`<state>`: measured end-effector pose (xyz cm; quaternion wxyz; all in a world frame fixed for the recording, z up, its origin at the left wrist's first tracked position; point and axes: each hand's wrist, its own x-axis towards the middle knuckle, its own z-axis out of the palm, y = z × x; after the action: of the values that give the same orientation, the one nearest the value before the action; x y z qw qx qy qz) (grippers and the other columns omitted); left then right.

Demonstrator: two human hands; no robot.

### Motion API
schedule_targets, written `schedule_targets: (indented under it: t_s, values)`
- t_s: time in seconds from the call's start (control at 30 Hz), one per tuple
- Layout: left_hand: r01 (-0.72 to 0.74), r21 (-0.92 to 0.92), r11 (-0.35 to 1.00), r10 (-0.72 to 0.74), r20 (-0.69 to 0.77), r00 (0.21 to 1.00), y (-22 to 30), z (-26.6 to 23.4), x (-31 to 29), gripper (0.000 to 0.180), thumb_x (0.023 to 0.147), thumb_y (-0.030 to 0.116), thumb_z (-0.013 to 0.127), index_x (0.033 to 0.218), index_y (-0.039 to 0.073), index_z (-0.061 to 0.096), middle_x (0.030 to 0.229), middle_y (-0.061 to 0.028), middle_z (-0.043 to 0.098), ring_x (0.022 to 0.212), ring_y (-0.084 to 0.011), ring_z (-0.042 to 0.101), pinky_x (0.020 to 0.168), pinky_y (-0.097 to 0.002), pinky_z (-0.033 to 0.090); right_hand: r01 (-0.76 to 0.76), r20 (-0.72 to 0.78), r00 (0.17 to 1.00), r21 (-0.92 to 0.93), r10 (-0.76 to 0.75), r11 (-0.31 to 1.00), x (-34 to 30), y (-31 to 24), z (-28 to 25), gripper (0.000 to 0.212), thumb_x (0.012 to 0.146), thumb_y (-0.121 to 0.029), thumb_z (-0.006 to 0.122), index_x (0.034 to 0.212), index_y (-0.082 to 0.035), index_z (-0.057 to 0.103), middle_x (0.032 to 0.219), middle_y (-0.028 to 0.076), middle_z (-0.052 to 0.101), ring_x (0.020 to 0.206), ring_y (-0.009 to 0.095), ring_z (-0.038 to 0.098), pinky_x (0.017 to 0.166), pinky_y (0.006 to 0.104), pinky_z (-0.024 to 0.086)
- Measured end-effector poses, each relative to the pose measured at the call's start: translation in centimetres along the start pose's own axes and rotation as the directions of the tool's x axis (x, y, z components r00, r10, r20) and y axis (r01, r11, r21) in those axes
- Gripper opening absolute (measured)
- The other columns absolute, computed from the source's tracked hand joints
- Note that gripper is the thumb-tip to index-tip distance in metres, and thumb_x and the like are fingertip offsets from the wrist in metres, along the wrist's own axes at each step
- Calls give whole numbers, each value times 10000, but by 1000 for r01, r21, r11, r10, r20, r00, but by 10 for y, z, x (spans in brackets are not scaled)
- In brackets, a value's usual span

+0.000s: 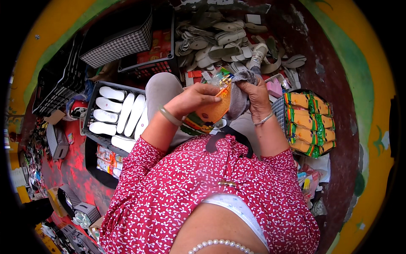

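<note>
My left hand [189,100] pinches the edge of an orange insole pack [214,109] in front of my lap, its thumb lying over the top. The pack has a green, yellow and red printed end. A grey cloth [238,100] is bunched in my right hand [256,95], against the right side of the pack. To my right, a checked basket [278,111] holds several similar orange packs [299,115] stacked in rows. White insoles [134,113] lie in a dark crate [94,123] by my left knee.
Loose grey and white insoles [230,37] are heaped on the floor ahead, with a shoe [259,51] at their near side. A black crate [148,67] and a checked basket [120,46] stand at the far left. Small packets [109,158] sit below the white insoles.
</note>
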<state>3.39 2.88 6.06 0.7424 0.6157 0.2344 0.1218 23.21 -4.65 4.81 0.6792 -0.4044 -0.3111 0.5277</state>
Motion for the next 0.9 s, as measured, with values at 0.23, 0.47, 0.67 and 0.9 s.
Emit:
schedule_targets:
  t_s: [0.23,0.47,0.67,0.9]
  values:
    - [63,19,998,-63,1,998,-4,9,2,250,851,122,609,1029,-54,612,906,-30,631,798,-90,579,723,-224,467,38,-195,979,-97,-56,995,-1,13,9,241,790,-167,701,951,-1,634,836,54,654,720,123,615,630,234,486]
    - [77,-117,990,-82,-36,996,8,-7,-7,305,850,113,606,1099,-63,589,947,-63,641,830,-110,605,758,-231,481,0,-101,994,288,30,958,12,-9,-56,486,820,-446,630,1048,-18,590,996,85,625,886,159,600,762,288,485]
    - [5,275,961,-35,103,994,12,-8,1,266,856,108,602,1069,-51,604,922,-33,634,849,-88,560,778,-237,453,-47,169,965,-645,202,763,10,-50,-9,358,778,-210,703,1063,-19,603,939,16,629,804,76,547,705,219,453]
    - [-8,592,806,-90,136,987,15,-7,8,258,851,141,600,1059,-11,610,917,-82,633,831,-111,550,758,-268,446,-123,220,942,-480,255,869,7,-6,3,164,819,-106,629,933,10,653,838,-3,636,730,44,537,645,201,443]
